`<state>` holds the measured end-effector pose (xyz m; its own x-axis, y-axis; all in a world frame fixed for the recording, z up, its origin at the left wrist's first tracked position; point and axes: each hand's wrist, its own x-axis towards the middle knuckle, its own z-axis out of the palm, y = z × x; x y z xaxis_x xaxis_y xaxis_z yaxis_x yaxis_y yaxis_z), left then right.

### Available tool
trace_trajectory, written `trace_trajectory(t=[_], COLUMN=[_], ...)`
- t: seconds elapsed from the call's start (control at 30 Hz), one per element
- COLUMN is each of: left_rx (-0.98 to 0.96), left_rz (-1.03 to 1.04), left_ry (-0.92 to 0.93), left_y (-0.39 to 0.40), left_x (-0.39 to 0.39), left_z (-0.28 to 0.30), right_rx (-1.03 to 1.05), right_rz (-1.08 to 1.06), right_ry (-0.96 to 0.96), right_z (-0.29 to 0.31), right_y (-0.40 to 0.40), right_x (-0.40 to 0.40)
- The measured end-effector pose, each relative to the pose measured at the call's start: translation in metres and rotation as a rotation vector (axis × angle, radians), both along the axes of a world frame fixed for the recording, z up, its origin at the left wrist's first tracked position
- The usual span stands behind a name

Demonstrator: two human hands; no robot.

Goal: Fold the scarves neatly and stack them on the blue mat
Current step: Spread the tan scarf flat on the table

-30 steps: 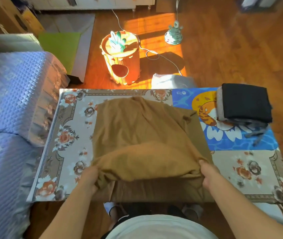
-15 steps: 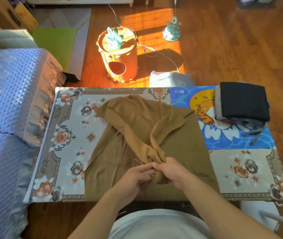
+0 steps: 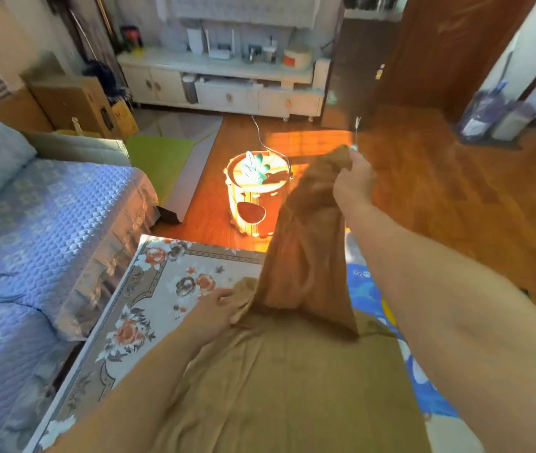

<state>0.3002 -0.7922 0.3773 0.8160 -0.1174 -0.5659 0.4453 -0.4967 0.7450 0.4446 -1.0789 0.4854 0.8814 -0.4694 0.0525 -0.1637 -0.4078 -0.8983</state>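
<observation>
My right hand [image 3: 353,183], upper centre-right of frame, has fingers curled tight round a bunched end of the brown scarf [image 3: 292,371] and holds it up w/ arm stretched fwd. From that grip the fabric hangs in a long draped fold down to the table, then spreads flat over the lower centre of the frame.

My left hand [image 3: 216,317], centre-left, sits low on the table; fingers bent and closed on a lower edge of the same scarf, pinning it near the floral cloth [image 3: 158,289]. Frame is blurry, so exact finger layout there is hard to read.

The blue mat [image 3: 366,299] shows only as a strip at right-centre, just beside the scarf's right edge and partly hidden behind my right forearm.

Bkgd: a wooden barrel-shaped stool [image 3: 255,194] on the sunlit wood floor, centre, behind the lifted fabric. Blue quilted sofa cover [image 3: 47,217] fills the left side. White low cabinet [image 3: 224,86] along the top, green mat [image 3: 158,161] upper left-centre.
</observation>
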Motion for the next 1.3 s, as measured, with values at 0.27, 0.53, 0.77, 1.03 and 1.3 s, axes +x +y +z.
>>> trace_trajectory(t=[0.27,0.53,0.77,1.03,1.3], left_rx=[0.044,0.276,0.442,0.708,0.800], left_rz=[-0.068,-0.531,-0.662,-0.051,-0.340], left_ry=[0.077,0.401,0.357,0.011,-0.094], left_y=[-0.015,-0.032,-0.036,-0.033,-0.070], left_x=[-0.022,-0.101,-0.081,0.062,0.140], left_z=[-0.041,-0.213,-0.270,-0.314,-0.331], right_rx=[-0.127,0.145,-0.027,-0.315,-0.263], right_rz=[0.224,0.173,0.567,-0.271,-0.196], right_ry=[0.337,0.595,1.224,0.922,1.027], right_z=[-0.080,-0.269,-0.358,-0.425,-0.460], right_y=[-0.015,0.011,-0.016,-0.159,-0.191], right_x=[-0.050,-0.262,-0.319,-0.177,-0.128])
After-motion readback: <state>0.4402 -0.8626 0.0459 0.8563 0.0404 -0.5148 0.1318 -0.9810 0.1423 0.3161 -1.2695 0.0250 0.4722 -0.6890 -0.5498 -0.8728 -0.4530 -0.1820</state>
